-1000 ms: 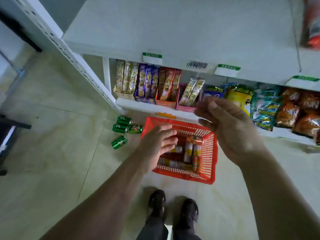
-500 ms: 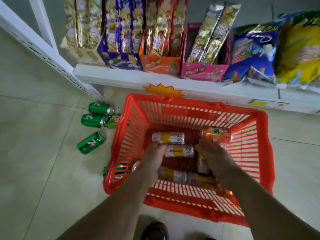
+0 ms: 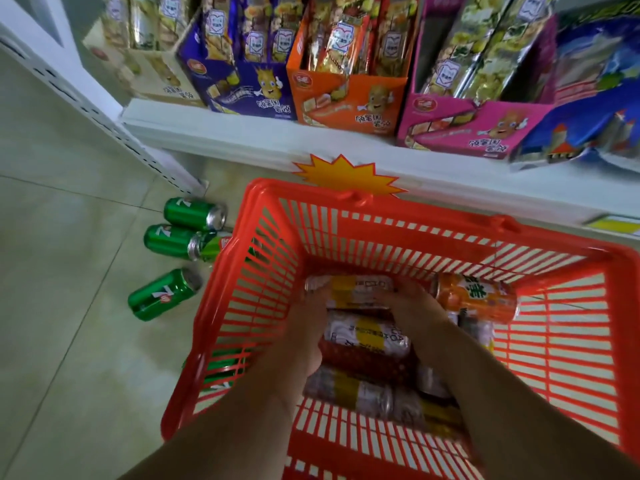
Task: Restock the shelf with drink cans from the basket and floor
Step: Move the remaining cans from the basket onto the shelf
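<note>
Lying on their sides on the floor (image 3: 62, 306), the green cans (image 3: 162, 295) sit at far left, just beside the basket (image 3: 450, 237); two of them touch end to side near the shelf upright (image 3: 86, 95). Another green can shows through the basket's left wall, low down. Their position suggests they await collection after the basket is emptied.

The basket stands on the floor directly under the shelf (image 3: 242, 140), close against its front edge, which keeps the lift to the shelf short. It holds several cans lying flat.

The left hand (image 3: 304, 334) reaches down inside the basket and meets the left end of a yellow-banded can (image 3: 349, 289). Its fingers curl around that end, but the tips are hidden, so a full grip cannot be confirmed. A second yellow-banded can (image 3: 370, 336) lies just below, between the two wrists.

The right hand (image 3: 412, 306) comes in from the right and covers the other end of the same upper can. It appears curled, not flat; whether it has closed on the can cannot be told. Working both ends likely steadies a can that would otherwise roll.

An orange can (image 3: 474, 297) lies just right of the right hand, touching or nearly touching it.

Snack boxes (image 3: 349, 102) fill the visible part of the shelf; no free space for cans shows here.
</note>
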